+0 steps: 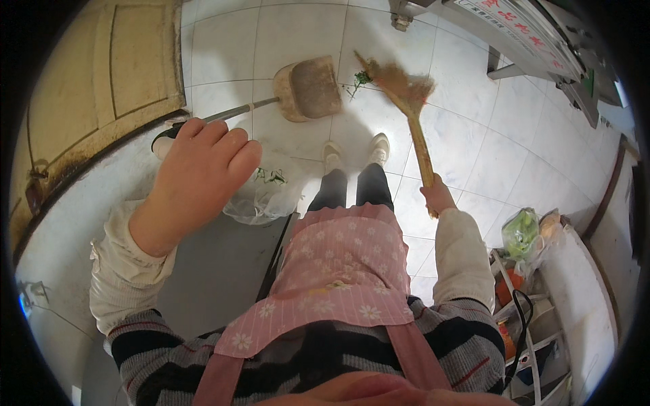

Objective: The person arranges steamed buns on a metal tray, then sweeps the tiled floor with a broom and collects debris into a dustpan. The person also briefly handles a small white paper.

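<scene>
My left hand [200, 177] is closed around the end of a long dustpan handle [236, 111]. The dustpan [312, 91] lies on the white tiled floor ahead of my feet, its wide mouth facing right. My right hand [437, 197] grips the handle of a straw broom [417, 142]. The broom's bristles [401, 83] touch or hover just above the floor, right of the dustpan; they look blurred. Between bristles and dustpan lie some green leafy scraps [360, 80]. The dustpan looks dusty, with no scraps visible in it.
A clear plastic bag [264, 200] with green scraps is at my left, by a grey surface [218, 264]. A yellowish wooden door [139, 61] stands upper left. Metal machinery [528, 35] stands upper right. A rack [530, 350] with bagged vegetables [520, 233] is at my right.
</scene>
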`<move>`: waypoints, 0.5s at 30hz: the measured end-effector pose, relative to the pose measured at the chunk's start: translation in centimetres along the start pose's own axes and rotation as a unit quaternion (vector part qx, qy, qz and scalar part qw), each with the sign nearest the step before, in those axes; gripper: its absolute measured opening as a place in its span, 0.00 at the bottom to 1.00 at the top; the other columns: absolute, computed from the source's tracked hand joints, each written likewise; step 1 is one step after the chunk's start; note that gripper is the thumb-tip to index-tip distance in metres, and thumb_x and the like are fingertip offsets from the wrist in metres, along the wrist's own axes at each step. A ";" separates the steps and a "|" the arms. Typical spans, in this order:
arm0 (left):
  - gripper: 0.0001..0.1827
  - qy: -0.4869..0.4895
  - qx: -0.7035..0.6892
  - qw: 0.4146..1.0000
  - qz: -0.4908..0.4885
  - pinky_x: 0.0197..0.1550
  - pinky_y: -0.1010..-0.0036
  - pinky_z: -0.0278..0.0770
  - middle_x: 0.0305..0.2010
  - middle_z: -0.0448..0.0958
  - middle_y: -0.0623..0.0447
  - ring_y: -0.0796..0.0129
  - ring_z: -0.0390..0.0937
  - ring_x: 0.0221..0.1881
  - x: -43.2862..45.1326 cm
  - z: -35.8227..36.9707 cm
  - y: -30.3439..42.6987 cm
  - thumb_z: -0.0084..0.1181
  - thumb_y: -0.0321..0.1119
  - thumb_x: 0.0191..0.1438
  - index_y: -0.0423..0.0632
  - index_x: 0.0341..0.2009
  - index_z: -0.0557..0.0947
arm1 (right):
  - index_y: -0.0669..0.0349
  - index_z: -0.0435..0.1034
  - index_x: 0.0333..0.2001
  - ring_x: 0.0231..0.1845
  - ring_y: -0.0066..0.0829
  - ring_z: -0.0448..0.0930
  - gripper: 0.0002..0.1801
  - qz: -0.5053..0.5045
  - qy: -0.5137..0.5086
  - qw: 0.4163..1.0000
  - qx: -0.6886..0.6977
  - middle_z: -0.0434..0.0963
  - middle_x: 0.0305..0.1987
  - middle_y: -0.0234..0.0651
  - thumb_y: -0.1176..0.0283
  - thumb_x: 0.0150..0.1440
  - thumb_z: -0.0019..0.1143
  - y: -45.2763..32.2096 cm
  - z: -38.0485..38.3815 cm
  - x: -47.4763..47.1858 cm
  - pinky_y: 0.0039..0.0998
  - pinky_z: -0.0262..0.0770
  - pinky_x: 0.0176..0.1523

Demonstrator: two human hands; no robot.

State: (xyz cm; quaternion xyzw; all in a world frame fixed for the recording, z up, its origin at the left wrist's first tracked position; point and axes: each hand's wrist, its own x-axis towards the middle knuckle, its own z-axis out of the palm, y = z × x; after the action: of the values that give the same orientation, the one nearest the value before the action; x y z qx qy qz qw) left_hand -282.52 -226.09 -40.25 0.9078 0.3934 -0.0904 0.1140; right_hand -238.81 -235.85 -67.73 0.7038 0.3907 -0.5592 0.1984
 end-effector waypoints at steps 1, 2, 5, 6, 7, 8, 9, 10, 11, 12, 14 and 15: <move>0.12 -0.001 0.007 1.000 0.004 0.37 0.68 0.65 0.28 0.68 0.55 0.62 0.68 0.31 0.2 0.1 0.0 0.51 0.30 0.39 0.47 0.33 0.72 | 0.64 0.56 0.52 0.19 0.36 0.75 0.23 0.010 0.008 0.999 0.037 0.73 0.28 0.45 0.69 0.55 0.50 0.7 -0.2 -0.5 0.37 0.70 0.22; 0.12 0.007 0.006 1.000 0.009 0.37 0.68 0.65 0.28 0.68 0.55 0.63 0.68 0.31 0.3 0.3 0.0 0.51 0.30 0.39 0.47 0.33 0.72 | 0.64 0.56 0.56 0.20 0.33 0.75 0.27 0.029 0.014 0.996 0.078 0.72 0.27 0.40 0.70 0.54 0.51 1.4 -0.1 -0.5 0.34 0.71 0.22; 0.11 0.003 0.012 1.000 0.018 0.36 0.68 0.65 0.27 0.68 0.56 0.63 0.68 0.31 0.4 1.0 0.6 0.52 0.31 0.38 0.48 0.32 0.73 | 0.67 0.58 0.54 0.20 0.33 0.75 0.25 0.078 0.018 0.978 0.192 0.71 0.28 0.40 0.69 0.55 0.52 2.8 1.5 2.4 0.33 0.72 0.22; 0.11 -0.002 0.014 1.000 0.020 0.35 0.68 0.65 0.27 0.68 0.56 0.64 0.68 0.30 0.3 1.3 1.1 0.52 0.31 0.38 0.48 0.31 0.73 | 0.68 0.60 0.52 0.21 0.33 0.75 0.24 0.064 0.023 0.974 0.218 0.71 0.27 0.39 0.68 0.55 0.53 2.9 2.5 4.2 0.33 0.73 0.23; 0.11 0.002 0.014 1.000 0.023 0.35 0.68 0.65 0.27 0.68 0.56 0.64 0.68 0.30 0.2 1.6 1.5 0.52 0.31 0.38 0.48 0.31 0.73 | 0.67 0.64 0.46 0.21 0.34 0.76 0.19 0.053 0.018 0.975 0.216 0.72 0.28 0.41 0.68 0.54 0.53 2.8 3.9 6.1 0.34 0.73 0.23; 0.11 -0.005 0.012 1.000 0.020 0.35 0.68 0.65 0.27 0.68 0.56 0.64 0.68 0.30 0.0 2.0 2.0 0.52 0.31 0.38 0.48 0.31 0.73 | 0.67 0.66 0.43 0.24 0.37 0.77 0.17 -0.063 -0.021 0.997 0.044 0.73 0.27 0.44 0.68 0.53 0.55 2.4 5.5 7.9 0.36 0.74 0.25; 0.11 -0.002 0.011 1.000 0.019 0.35 0.68 0.65 0.27 0.68 0.56 0.64 0.67 0.30 0.0 2.3 2.4 0.52 0.31 0.38 0.48 0.31 0.73 | 0.68 0.69 0.39 0.26 0.40 0.79 0.16 -0.180 -0.011 0.975 -0.131 0.74 0.26 0.47 0.67 0.51 0.56 1.7 7.4 9.5 0.38 0.76 0.28; 0.11 -0.009 0.009 1.000 0.021 0.35 0.68 0.64 0.27 0.68 0.56 0.64 0.67 0.29 -0.2 2.5 2.6 0.52 0.31 0.39 0.48 0.31 0.72 | 0.69 0.71 0.36 0.29 0.43 0.80 0.15 -0.309 0.033 0.902 -0.299 0.75 0.24 0.50 0.67 0.50 0.57 0.7 9.4 10.5 0.40 0.77 0.30; 0.12 -0.017 0.002 1.000 0.013 0.36 0.67 0.65 0.29 0.69 0.54 0.62 0.68 0.32 -0.3 2.6 2.8 0.53 0.30 0.38 0.48 0.32 0.73 | 0.68 0.70 0.36 0.27 0.41 0.80 0.14 -0.323 0.027 0.905 -0.276 0.75 0.25 0.48 0.68 0.51 0.55 -0.5 11.3 11.1 0.39 0.76 0.29; 0.14 -0.036 -0.006 0.999 0.007 0.38 0.65 0.66 0.31 0.70 0.53 0.60 0.69 0.34 -0.5 2.6 3.0 0.53 0.30 0.38 0.47 0.34 0.73 | 0.68 0.70 0.36 0.26 0.39 0.79 0.13 -0.294 0.004 0.932 -0.211 0.74 0.25 0.45 0.69 0.52 0.53 -1.9 13.2 11.1 0.39 0.76 0.27; 0.15 -0.055 -0.019 0.998 0.000 0.39 0.63 0.67 0.34 0.71 0.51 0.59 0.70 0.36 -0.6 2.6 3.1 0.53 0.30 0.37 0.46 0.35 0.73 | 0.66 0.69 0.37 0.23 0.35 0.78 0.11 -0.033 -0.076 0.973 0.214 0.73 0.27 0.41 0.70 0.53 0.49 -4.7 15.7 9.7 0.38 0.74 0.25; 0.15 -0.053 -0.022 0.998 -0.001 0.39 0.63 0.67 0.34 0.71 0.51 0.59 0.70 0.36 -0.7 2.5 3.0 0.53 0.30 0.37 0.46 0.35 0.73 | 0.65 0.68 0.39 0.23 0.35 0.77 0.12 0.008 -0.068 0.965 0.253 0.73 0.27 0.40 0.69 0.53 0.50 -5.9 16.3 8.7 0.37 0.74 0.24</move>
State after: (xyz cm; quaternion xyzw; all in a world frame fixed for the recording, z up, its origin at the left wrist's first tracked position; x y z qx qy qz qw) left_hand -280.97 -229.28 -42.09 0.8985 0.3900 -0.1295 0.1544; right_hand -253.12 -241.05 -79.78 0.6942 0.2167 -0.6849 0.0446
